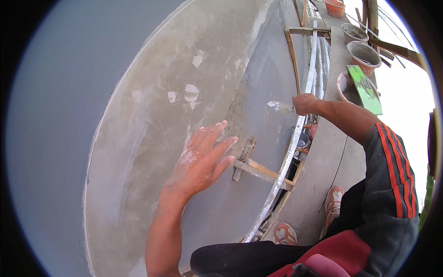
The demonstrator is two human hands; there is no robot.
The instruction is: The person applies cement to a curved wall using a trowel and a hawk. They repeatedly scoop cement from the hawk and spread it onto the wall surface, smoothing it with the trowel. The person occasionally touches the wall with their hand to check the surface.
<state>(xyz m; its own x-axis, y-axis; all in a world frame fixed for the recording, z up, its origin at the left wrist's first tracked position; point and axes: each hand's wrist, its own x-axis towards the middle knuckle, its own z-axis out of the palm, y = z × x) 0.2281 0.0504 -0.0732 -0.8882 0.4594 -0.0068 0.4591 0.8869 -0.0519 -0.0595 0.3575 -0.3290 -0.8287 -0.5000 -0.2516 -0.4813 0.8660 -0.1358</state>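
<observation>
My left hand [203,157], dusted with white, has its fingers spread near a pale plastered band [147,92] with small white patches. My right hand [304,104] grips a trowel by its handle, the blade [279,106] pointing left over a smooth grey surface [263,64]. Just right of that runs a long pale straight bar [272,196], bent by the lens, passing under my right hand. A rough strip [237,106] of grey mortar borders the pale band, above short wooden battens [258,171].
A plank walkway [337,152] under my feet holds several buckets [362,55], one with a green board [364,90] across it. Wooden battens [292,60] cross beside the wall. Beyond the walkway's right edge are poles and beams [397,48] against bright white.
</observation>
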